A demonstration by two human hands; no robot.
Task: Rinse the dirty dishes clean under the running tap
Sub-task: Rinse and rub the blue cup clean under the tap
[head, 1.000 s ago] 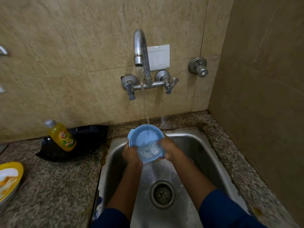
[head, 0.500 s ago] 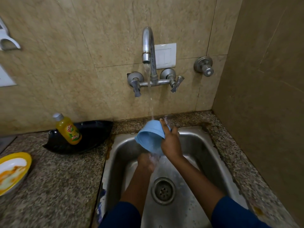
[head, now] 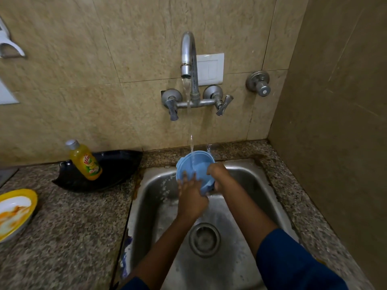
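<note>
The blue plastic bowl [head: 195, 168] is held over the steel sink [head: 261, 185], up at the basin's 12 o'clock edge and right under the curved tap [head: 188, 55]. Its open mouth is tilted towards the person. A thin stream of water [head: 189, 114] falls from the spout and lands inside the bowl, running down its inner wall. I cannot make out any food left in it through the wet sheen.

The right hand [head: 217, 174] grips the bowl's rim at about 3 o'clock, with its fingers curled over the edge. The left hand [head: 191, 197] comes up from 6 o'clock. Its fingers lie fairly straight and spread against the inside of the bowl, pressing on the surface rather than closing round it. Both forearms reach out of dark blue sleeves across the basin, above the round drain strainer [head: 204, 239], and the sink floor around it is wet.

On the speckled granite desk [head: 62, 237], at the sink's 10 o'clock, sits a black leaf-shaped dish [head: 119, 172]. In it a bottle of yellow dish liquid [head: 85, 160] with a grey cap stands leaning back towards the wall. Further out, at 9 o'clock near the frame's edge, a yellow-rimmed plate [head: 16, 212] rests on the desk, its white centre smeared with orange residue.
</note>
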